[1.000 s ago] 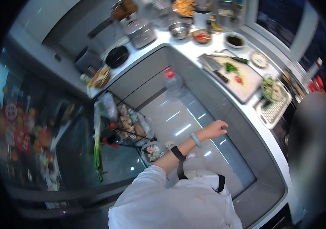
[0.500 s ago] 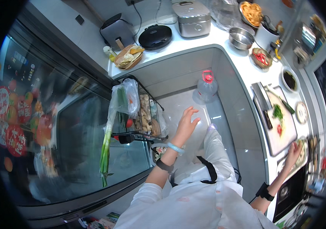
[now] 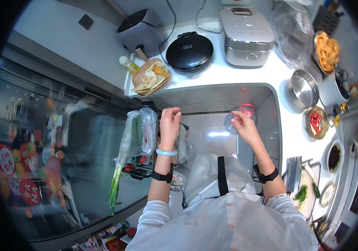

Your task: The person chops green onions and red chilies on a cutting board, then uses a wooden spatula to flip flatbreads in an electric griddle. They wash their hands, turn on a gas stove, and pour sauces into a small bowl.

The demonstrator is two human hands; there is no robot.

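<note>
My left hand point(image 3: 169, 125) hangs in the air with loosely bent fingers, holding nothing. It is beside the clear plastic bag point(image 3: 147, 131) of green vegetables on the cart at the left, and above the cart's edge; I see no contact. A bunch of scallions point(image 3: 115, 182) hangs out of the bagging there. My right hand point(image 3: 247, 129) is also raised and empty, thumb and fingers apart. It partly covers a clear water jug with a red handle point(image 3: 248, 109) that stands on the floor. Ahead on the counter is a wicker basket of flatbreads point(image 3: 149, 81).
A black electric griddle point(image 3: 189, 52), a silver rice cooker point(image 3: 247, 35) and a grey toaster point(image 3: 139, 35) stand on the far counter. Along the right are a steel bowl point(image 3: 303, 88), red pepper strips point(image 3: 315, 123) and a cleaver point(image 3: 294, 173). A glass door point(image 3: 99, 167) borders the left.
My view has turned toward the far counter. The right hand has come from the right-hand counter, near the cutting board, to in front of my body. The left hand remains raised and empty.
</note>
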